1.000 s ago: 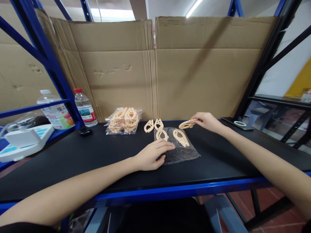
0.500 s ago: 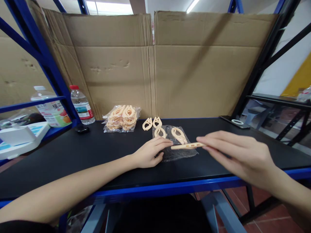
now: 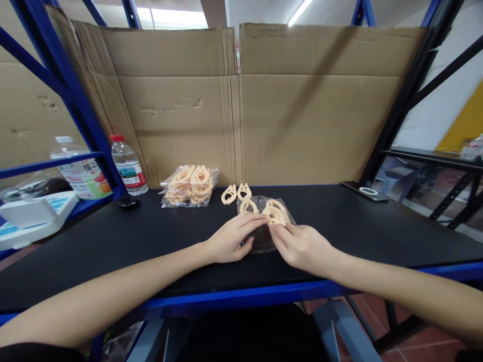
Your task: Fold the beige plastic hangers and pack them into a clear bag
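Note:
My right hand pinches a beige plastic folding hanger by its near end, over the clear plastic bag flat on the table. Closed at the bag's left near side, my left hand has thumb and fingers on the film, fingertips close to the held hanger. Another hanger shows at the bag's upper left, partly behind my left hand. One more lies on the right side, largely covered by the held one. Just behind the bag are two loose hangers, a left one and a right one.
A filled clear bag of several hangers sits at the back left. Farther left are a red-capped water bottle, a small black object and a white power strip. A phone with a white ring on it lies back right. Cardboard walls the rear.
My right hand has moved left and forward, bringing the hanger from the right side over the bag and turning its flat face into view. My left hand has stayed in place.

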The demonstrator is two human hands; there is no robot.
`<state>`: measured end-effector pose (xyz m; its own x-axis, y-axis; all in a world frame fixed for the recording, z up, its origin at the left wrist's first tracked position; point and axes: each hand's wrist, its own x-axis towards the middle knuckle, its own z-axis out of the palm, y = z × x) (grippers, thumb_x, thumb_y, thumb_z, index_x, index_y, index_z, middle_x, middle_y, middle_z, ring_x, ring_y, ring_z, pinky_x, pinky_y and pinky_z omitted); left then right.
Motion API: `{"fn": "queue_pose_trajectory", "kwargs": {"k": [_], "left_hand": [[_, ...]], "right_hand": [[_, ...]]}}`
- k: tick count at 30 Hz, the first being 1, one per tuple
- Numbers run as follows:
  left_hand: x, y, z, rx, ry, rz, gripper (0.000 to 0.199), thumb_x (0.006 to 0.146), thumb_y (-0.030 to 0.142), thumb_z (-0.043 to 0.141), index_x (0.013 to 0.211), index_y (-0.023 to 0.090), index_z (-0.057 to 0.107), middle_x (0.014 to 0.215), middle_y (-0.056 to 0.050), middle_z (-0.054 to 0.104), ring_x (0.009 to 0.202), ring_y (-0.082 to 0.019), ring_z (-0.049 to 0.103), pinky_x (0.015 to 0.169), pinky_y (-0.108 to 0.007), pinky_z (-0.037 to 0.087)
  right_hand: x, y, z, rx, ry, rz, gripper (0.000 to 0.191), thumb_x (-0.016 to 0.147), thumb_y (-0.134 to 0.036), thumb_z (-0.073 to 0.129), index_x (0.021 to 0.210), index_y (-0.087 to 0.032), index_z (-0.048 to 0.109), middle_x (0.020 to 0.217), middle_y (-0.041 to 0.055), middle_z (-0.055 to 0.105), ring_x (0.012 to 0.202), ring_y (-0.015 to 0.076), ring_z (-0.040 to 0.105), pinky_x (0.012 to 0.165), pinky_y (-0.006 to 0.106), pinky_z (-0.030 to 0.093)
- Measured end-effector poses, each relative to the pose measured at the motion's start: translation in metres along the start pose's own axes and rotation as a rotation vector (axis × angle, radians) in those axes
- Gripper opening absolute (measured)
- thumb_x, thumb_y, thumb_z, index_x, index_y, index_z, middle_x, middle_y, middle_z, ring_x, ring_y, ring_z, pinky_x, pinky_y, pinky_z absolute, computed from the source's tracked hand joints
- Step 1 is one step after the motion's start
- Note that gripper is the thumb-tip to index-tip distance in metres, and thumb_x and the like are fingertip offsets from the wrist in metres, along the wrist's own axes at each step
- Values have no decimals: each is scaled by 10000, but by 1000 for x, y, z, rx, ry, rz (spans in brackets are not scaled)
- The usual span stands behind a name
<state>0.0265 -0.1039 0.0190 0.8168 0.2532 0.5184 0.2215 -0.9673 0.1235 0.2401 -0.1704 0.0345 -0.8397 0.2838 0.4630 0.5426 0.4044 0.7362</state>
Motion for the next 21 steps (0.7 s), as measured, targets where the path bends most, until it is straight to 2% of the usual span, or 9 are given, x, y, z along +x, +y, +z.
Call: {"fn": "queue_pose_trajectory", "kwargs": {"k": [4, 9, 13, 17, 21], "left_hand": [[0, 0, 0, 10, -5, -5, 558, 795, 71, 434, 1337, 187, 365, 1332, -114, 452, 1235, -228, 414, 1049, -427, 366], [1, 1, 0, 19, -22, -5, 553, 798, 71, 437, 1335, 184, 365, 1331, -115, 455, 1236, -228, 415, 1048, -419, 368], [2, 1, 0, 37, -25, -8, 540, 792, 81, 449, 1319, 180, 384, 1318, -119, 462, 1214, -238, 431, 1039, -421, 376], [2, 1, -1, 47, -48, -9, 551, 783, 72, 451, 1319, 177, 385, 1316, -115, 466, 1208, -236, 435, 1038, -414, 377], [2, 1, -1, 37, -41, -1, 558, 791, 78, 441, 1331, 200, 376, 1308, -107, 477, 1211, -234, 438, 1040, -427, 371]], "right_hand": [[7, 2, 26, -24, -43, 15, 254, 811, -5, 432, 808, -66, 678, 713, 124, 614, 586, 197, 558, 464, 297, 442], [11, 1, 39, -26, -56, 42, 220, 790, -4, 464, 753, -55, 675, 684, 133, 600, 659, 231, 545, 549, 338, 442], [13, -1, 45, 17, -65, 40, 234, 814, -20, 466, 755, -84, 683, 822, 154, 602, 808, 253, 515, 647, 374, 440], [13, 0, 49, -12, -101, 83, 257, 817, -39, 460, 745, -125, 692, 928, 134, 593, 852, 246, 481, 662, 373, 432], [12, 2, 49, -48, -110, 138, 266, 833, -44, 440, 881, -105, 694, 1090, 167, 581, 955, 279, 463, 733, 419, 422]]}}
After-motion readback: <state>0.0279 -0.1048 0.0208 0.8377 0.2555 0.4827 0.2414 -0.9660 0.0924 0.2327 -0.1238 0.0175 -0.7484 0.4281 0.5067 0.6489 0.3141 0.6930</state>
